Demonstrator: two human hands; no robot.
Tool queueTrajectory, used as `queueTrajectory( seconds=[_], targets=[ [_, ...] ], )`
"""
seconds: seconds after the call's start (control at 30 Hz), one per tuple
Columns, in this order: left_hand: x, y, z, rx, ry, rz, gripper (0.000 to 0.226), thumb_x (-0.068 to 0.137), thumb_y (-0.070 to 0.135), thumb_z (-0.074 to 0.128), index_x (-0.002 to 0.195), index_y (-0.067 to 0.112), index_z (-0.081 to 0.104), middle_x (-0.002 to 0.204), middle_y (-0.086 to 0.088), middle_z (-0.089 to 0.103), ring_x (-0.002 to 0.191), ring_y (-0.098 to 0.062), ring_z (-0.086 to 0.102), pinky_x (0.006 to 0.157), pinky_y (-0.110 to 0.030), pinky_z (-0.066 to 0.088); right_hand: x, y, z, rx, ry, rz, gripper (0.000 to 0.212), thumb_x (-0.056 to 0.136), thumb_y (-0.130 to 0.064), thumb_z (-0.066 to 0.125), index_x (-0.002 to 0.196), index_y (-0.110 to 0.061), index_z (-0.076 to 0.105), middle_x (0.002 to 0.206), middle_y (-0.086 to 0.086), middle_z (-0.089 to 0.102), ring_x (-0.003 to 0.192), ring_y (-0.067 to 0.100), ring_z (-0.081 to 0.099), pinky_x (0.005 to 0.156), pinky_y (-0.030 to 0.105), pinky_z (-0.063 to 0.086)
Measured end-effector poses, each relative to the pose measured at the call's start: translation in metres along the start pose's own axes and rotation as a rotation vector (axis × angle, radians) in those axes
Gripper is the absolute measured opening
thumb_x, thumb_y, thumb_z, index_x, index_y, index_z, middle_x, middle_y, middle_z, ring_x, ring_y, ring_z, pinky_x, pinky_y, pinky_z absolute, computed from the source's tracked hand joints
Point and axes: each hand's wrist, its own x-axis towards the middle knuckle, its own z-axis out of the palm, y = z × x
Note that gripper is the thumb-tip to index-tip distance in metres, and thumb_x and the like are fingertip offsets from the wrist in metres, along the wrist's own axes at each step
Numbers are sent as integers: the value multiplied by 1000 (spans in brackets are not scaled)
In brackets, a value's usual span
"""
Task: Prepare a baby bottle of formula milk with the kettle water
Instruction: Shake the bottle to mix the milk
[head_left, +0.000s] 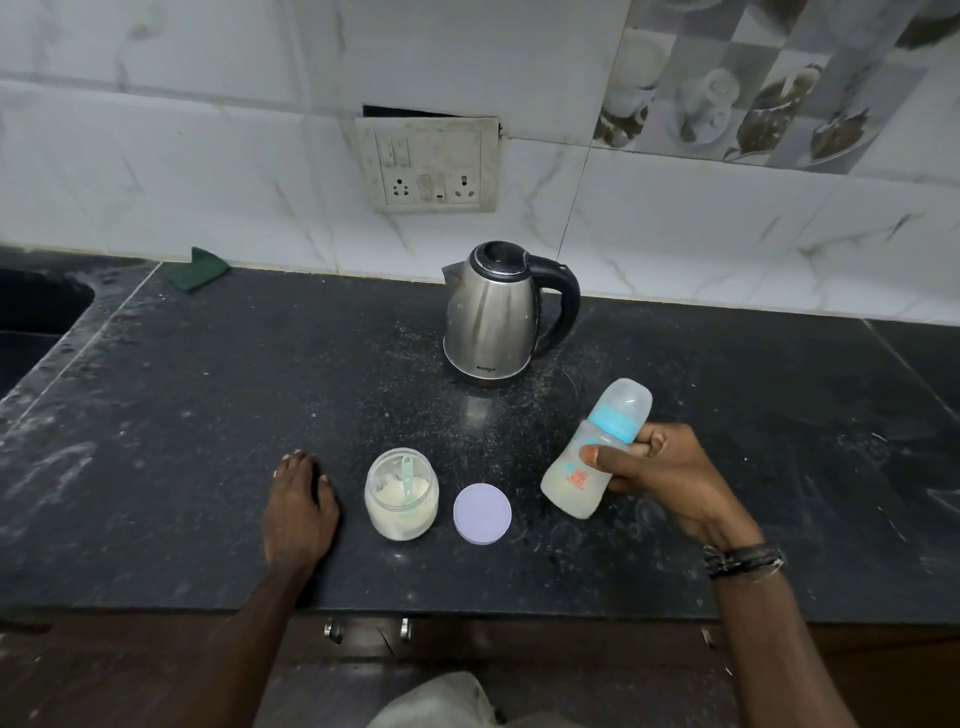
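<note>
Left hand (298, 499): flat on the counter (156, 441), fingers straight, holding nothing. Right hand (657, 475): curled around the capped baby bottle (587, 467), tilted off the surface, milky liquid inside. Open formula jar (401, 493) beside its lid (482, 513). Kettle (493, 312) behind. Risk: 1 loose collar leaks if shaken

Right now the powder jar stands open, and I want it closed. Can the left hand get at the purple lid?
Probably yes. The left hand lies flat and holds nothing, but the open jar stands between it and the purple lid, so it would have to pass over or around the jar.
</note>
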Motion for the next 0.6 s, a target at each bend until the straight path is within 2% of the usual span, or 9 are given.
queueTrajectory(
  seconds=[0.07,0.13,0.27,0.4,0.5,0.6],
  targets=[
    [1,0,1,-4,-12,-6,28,93,4,58,119,-5,59,135,-28,56,129,-44,49,108,-55,41,-2,-4,-1,83,26,-24,51,60,-35,86,102,-7,75,92,8,80,89,21,77,77,34,62],
    [1,-1,2,3,-21,-17,28,93,5,57,119,-5,59,135,-27,56,129,-44,48,108,-56,41,-1,-9,-2,137,118,-43,41,71,-34,80,102,-8,74,87,3,80,82,15,77,70,27,62],
    [2,-1,0,4,-12,-6,28,93,4,58,120,-5,60,135,-28,56,129,-44,48,108,-56,41,-4,-11,1,77,34,-64,53,64,-43,79,105,-8,74,93,5,80,89,20,77,74,29,63],
    [0,1,0,9,-17,-16,29,93,5,58,120,-5,60,136,-28,55,130,-43,48,109,-54,41,-3,-10,1,196,196,-76,42,74,-37,77,106,-9,73,90,3,80,84,16,77,64,22,61],
    [1,0,-1,10,-15,-16,30,94,6,57,122,-4,59,137,-26,55,132,-42,47,110,-54,40,-5,-5,5,133,90,-67,30,83,-19,76,110,-5,72,93,5,80,87,18,77,65,23,61],
    [1,-1,0,4,-24,-26,30,94,7,57,122,-4,59,138,-26,55,132,-41,47,110,-53,40,-5,-8,6,218,197,-76,23,83,-23,76,102,-9,74,90,4,80,86,19,77,70,29,63]
  ],
)
